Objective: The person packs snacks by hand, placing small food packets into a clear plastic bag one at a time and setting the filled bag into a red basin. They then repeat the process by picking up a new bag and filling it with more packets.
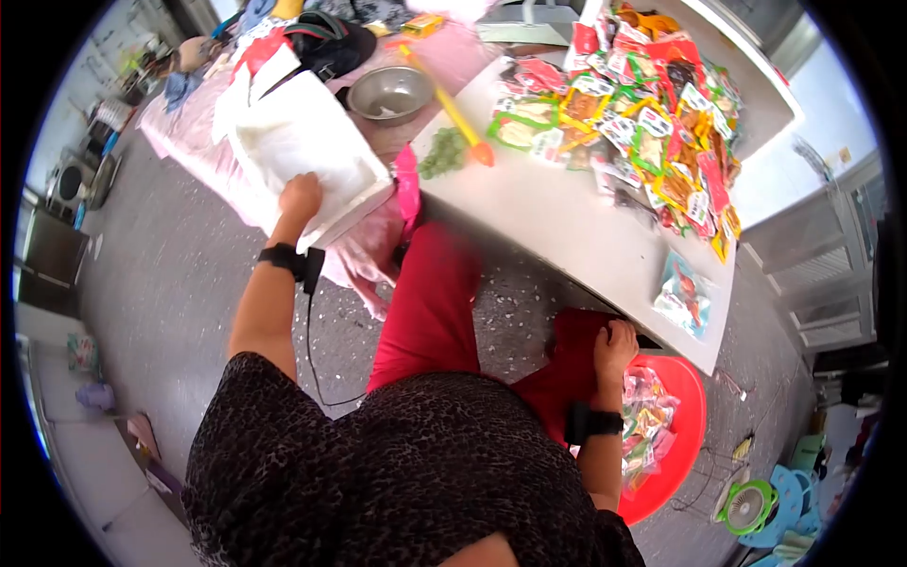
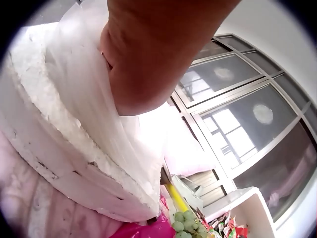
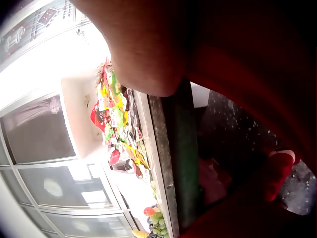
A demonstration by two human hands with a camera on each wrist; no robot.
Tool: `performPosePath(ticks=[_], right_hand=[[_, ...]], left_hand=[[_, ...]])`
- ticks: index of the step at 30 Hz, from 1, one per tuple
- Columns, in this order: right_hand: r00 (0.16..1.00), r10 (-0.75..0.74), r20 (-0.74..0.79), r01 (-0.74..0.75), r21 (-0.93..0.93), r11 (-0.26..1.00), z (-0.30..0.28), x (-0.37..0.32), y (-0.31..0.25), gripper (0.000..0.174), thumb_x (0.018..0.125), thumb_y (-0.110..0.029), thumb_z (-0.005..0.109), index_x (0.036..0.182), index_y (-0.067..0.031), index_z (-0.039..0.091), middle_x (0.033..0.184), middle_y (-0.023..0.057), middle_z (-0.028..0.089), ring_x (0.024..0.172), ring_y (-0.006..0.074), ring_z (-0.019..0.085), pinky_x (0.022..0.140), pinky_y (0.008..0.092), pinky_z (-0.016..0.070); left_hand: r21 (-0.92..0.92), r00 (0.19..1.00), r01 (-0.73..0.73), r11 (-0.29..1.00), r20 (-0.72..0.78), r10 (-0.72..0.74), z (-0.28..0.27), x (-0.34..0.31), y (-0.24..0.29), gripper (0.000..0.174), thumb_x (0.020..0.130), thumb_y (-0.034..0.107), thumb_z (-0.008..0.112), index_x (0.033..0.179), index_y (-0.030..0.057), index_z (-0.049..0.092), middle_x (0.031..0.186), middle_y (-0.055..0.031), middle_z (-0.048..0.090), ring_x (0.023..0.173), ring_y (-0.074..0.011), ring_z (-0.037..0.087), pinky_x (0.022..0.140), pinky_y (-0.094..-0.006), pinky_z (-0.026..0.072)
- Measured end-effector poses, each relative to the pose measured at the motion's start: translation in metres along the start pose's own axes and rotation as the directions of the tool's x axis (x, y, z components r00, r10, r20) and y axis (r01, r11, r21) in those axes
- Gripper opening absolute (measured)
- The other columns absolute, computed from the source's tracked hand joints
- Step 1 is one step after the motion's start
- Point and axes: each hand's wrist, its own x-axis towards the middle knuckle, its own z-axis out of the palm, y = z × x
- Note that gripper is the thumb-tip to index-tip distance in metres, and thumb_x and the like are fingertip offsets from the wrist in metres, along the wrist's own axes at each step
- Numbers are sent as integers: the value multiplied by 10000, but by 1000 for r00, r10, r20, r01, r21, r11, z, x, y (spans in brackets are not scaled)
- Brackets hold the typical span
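My left hand reaches into a white foam box lined with thin white plastic. Its fingertips are hidden, so I cannot tell whether they grip the lining. Near the table's front edge, my right hand rests on my knee with loosely bent fingers and nothing in it. Beside that hand, a red basin holds several packaged snacks. One clear packet with reddish contents lies on the table's near right corner.
A big heap of colourful snack packets covers the far part of the white table. Green grapes, a yellow stick with an orange end and a metal bowl are nearby. Pink plastic hangs between box and table.
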Motion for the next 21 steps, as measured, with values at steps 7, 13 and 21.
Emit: performPosePath(ticks=[7,13,21], right_hand=[[1000,17,7,-17,35,999,-2,0,-2,157,641,-136,555,786,-76,538,879,82,560,909,263,497,777,385,368],[1000,12,-16,-7,289,957,-1,3,2,150,668,-81,544,800,-12,526,859,137,552,840,298,512,749,369,401],[951,181,250,-308,783,541,-28,37,-59,167,773,-138,518,856,7,524,801,72,552,728,145,517,641,230,404]], left_hand=[[-153,985,-43,987,-175,16,-24,-5,5,186,761,192,434,832,42,518,808,-173,542,776,-330,518,674,-401,409],[-371,867,-430,823,-422,263,-65,-39,56,147,701,83,474,823,22,531,794,-167,532,785,-326,499,688,-384,397],[-35,289,-944,329,-566,772,-80,-109,174,215,551,40,539,765,55,527,849,-63,515,812,-240,498,680,-350,401]])
